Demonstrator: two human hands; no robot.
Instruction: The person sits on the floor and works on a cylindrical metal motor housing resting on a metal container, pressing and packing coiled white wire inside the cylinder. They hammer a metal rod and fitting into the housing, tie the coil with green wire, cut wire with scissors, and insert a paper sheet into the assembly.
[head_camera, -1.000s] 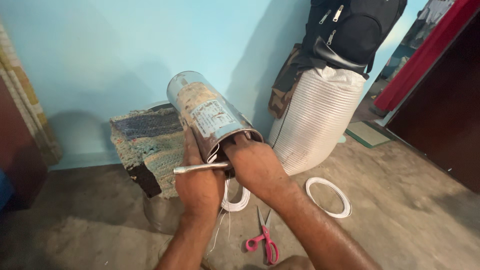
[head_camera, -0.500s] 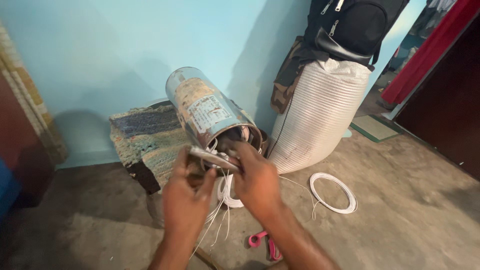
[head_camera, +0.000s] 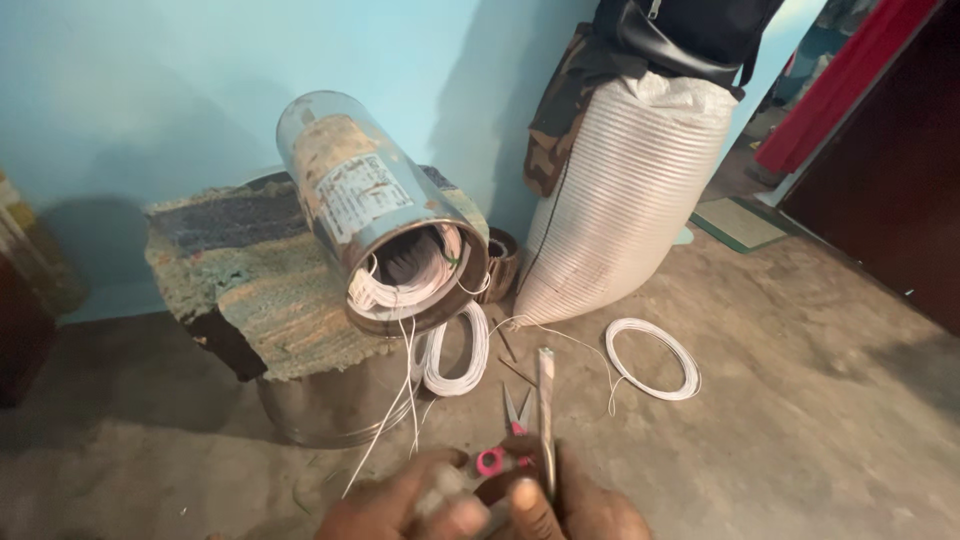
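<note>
Two hands low in the view, close together over scissors and a thin metal strip.

The left hand (head_camera: 400, 505) and right hand (head_camera: 575, 510) meet at the bottom edge, blurred; the right hand's fingers (head_camera: 530, 505) are curled around a flat metal strip (head_camera: 546, 400) that stands up from the grip, while whether the left hand's fingers grip anything I cannot tell. Pink-handled scissors (head_camera: 505, 445) lie on the floor, touching the hands. Beyond, a metal cylinder (head_camera: 370, 215) leans open-ended on a cloth-covered stool (head_camera: 250, 290), white wires (head_camera: 400, 390) trailing from its mouth. Two white wire coils (head_camera: 655, 360) lie beside a white woven sack (head_camera: 630, 200).
</note>
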